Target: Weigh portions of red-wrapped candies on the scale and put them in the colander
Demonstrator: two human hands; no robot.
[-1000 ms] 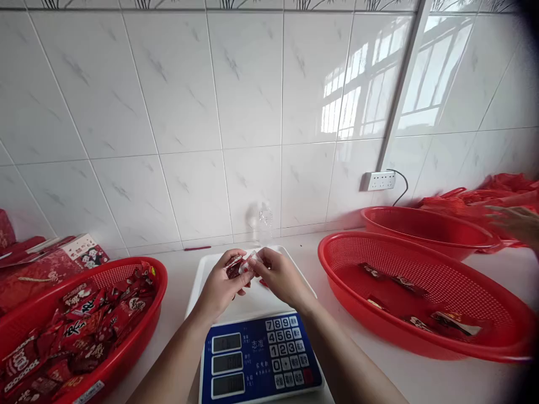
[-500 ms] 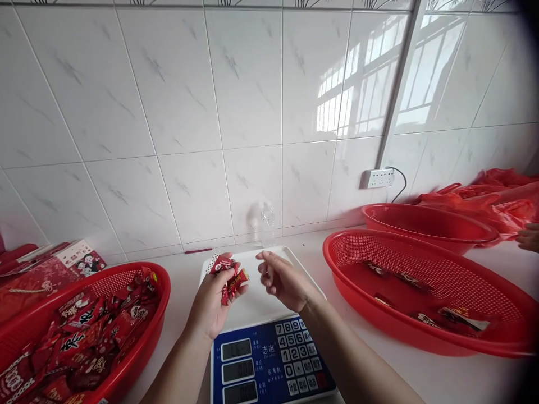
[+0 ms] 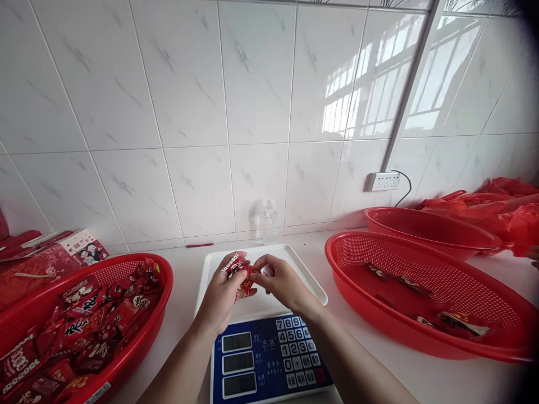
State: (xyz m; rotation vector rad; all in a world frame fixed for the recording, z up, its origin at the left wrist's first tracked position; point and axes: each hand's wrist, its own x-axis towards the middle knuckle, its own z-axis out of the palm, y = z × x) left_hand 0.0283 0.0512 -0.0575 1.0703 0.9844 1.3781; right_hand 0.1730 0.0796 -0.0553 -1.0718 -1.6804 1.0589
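Note:
My left hand [image 3: 219, 294] is closed around several small red wrapped candy packets [image 3: 246, 285], one with a white polka-dot edge. The fingertips of my right hand [image 3: 282, 280] pinch at the right side of this bunch, and a small whitish bit shows between the fingers. Both hands are above the white tray [image 3: 301, 270] of a digital scale, whose blue keypad panel [image 3: 269, 359] lies below my wrists. To my left, a red basket [image 3: 166, 280] is heaped with red candy packets [image 3: 90, 317].
At right stands a red perforated basket [image 3: 349, 241] holding a few packets. Behind it are another red basket [image 3: 421, 219] and red plastic bags [image 3: 484, 202]. A clear bottle [image 3: 270, 221] stands by the tiled wall. Red gift bags [image 3: 46, 269] lie at far left.
My right hand has moved left to meet the packets in my left hand. A packet seen earlier near the front of the right basket is no longer plainly visible. The view has shifted slightly.

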